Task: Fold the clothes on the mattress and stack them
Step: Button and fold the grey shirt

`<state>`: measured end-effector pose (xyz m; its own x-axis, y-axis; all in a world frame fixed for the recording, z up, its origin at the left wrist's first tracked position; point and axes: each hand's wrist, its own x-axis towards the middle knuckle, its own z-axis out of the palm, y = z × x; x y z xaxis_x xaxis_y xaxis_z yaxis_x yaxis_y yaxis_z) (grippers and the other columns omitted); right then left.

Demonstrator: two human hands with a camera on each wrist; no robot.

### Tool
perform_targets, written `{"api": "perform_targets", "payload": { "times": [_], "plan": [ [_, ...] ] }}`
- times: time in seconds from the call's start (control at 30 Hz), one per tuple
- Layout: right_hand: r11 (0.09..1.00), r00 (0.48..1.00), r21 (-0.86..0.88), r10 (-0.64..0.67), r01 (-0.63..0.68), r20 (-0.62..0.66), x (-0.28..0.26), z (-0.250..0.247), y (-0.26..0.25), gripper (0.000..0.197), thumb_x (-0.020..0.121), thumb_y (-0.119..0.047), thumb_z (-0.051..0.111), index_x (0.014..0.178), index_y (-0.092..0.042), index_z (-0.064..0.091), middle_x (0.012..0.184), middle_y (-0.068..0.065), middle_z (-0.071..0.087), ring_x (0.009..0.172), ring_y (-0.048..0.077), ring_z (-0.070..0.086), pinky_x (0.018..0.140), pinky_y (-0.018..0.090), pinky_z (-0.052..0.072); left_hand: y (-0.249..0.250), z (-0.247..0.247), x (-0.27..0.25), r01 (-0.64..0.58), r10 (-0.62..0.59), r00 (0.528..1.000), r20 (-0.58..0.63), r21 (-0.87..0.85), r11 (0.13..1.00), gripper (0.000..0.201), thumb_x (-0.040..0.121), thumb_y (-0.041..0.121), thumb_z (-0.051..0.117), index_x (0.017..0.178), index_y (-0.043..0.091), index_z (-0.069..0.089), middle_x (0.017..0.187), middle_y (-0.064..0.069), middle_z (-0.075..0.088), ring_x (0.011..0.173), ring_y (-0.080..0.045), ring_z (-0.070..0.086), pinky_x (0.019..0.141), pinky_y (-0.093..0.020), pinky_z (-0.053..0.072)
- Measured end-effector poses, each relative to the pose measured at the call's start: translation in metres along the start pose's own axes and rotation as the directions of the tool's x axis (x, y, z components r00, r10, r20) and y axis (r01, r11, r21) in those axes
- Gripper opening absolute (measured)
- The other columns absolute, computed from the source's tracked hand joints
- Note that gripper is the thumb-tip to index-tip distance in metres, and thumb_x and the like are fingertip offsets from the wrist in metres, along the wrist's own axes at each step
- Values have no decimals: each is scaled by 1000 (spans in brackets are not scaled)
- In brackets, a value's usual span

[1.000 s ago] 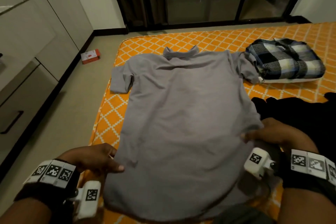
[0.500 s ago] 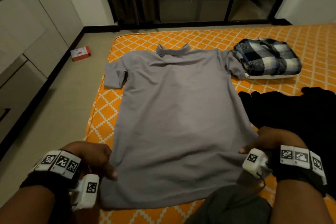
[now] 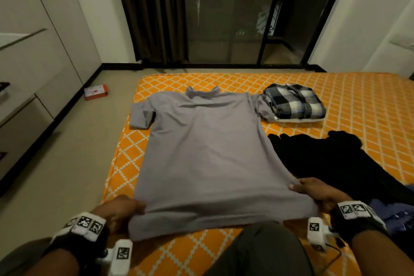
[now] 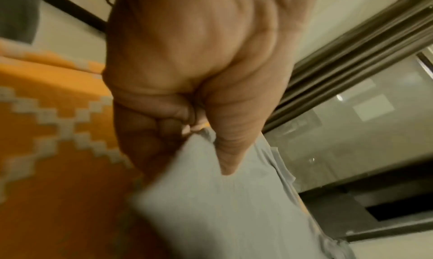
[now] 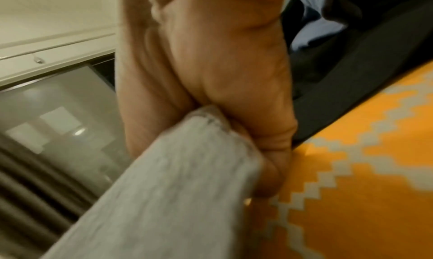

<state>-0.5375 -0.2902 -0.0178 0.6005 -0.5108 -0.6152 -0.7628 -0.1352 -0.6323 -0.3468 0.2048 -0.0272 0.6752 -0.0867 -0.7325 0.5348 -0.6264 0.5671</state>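
Soft matt cloth pretty much everywhere

The grey shirt (image 3: 208, 152) is seen as smooth matt knit; the orange mattress (image 3: 358, 101) is covered in woven patterned fabric.

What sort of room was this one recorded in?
Most likely a bedroom at home: an orange patterned mattress lies directly on the floor, built-in wardrobe doors line the left wall, and a dark curtain hangs beside a glass sliding door.

No words, brands or numbers can be read anywhere. The wrist bands (image 3: 86, 226) and the small white wrist units (image 3: 314, 229) carry only black-and-white square code markers. The red-and-white box (image 3: 95, 92) on the floor left of the mattress (image 3: 358, 105) has print too small to make out.
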Motion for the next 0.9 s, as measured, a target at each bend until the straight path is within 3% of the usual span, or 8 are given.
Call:
{"api": "perform_targets", "payload": {
  "times": [0.07,0.13,0.23,0.37,0.57,0.67,0.77,0.9],
  "plan": [
    [979,999,-203,-32,27,-25,-3,3,2,23,91,-24,80,104,-8,72,100,10,72,92,24,69,71,33,55,-5,3,-6,-12,28,998,-56,266,964,17,90,5,70,84,-10,65,58,-17,68,46,-24,63,43,-23,44],
    [882,994,-469,-82,38,-73,-3,6,1,33,79,-37,90,92,-16,68,94,2,67,85,17,64,65,28,49,-4,6,-12,-22,53,997,-47,505,863,19,89,15,71,91,-4,67,79,-17,76,59,-19,71,40,-20,40],
    [617,981,-784,-99,-72,-167,-7,11,-7,49,66,-44,92,102,-22,67,101,-3,67,92,15,66,79,32,59,1,8,-9,-37,125,991,-52,781,623,38,95,30,65,123,6,61,128,-11,67,113,-23,68,65,-19,47],
    [351,939,-921,-226,-168,-257,-25,18,-43,45,78,-31,80,119,-24,63,120,-1,68,111,23,69,85,38,57,7,17,-7,-23,387,907,-167,897,441,49,94,37,52,138,18,48,136,-4,61,122,-23,63,92,-33,50],
    [663,970,-723,-238,192,39,-1,49,-84,49,60,-43,99,95,-30,68,96,-9,66,91,12,67,76,29,58,18,60,-3,-314,479,860,176,923,224,163,48,68,88,161,15,-18,169,-9,-5,157,-34,3,118,-62,25],
    [613,972,-769,6,183,236,6,48,-76,22,77,-16,90,86,-23,71,69,-13,72,60,-4,66,54,13,50,-3,68,11,-291,347,913,214,938,189,155,63,60,86,157,14,-29,166,-10,-33,155,-36,-23,121,-67,6],
    [564,941,-810,157,163,299,9,26,-71,16,87,-15,80,101,-15,72,92,-1,76,59,-3,66,62,15,55,-6,67,14,-293,356,910,212,937,189,110,94,40,62,159,18,-24,167,-11,-30,156,-38,-19,122,-66,10],
    [622,977,-766,10,160,213,13,18,-123,23,88,-24,83,102,-7,74,91,10,77,64,11,73,58,23,57,35,45,12,-399,364,883,295,880,256,140,62,65,86,163,18,1,169,-11,14,154,-35,23,120,-55,30]
  ]
}}
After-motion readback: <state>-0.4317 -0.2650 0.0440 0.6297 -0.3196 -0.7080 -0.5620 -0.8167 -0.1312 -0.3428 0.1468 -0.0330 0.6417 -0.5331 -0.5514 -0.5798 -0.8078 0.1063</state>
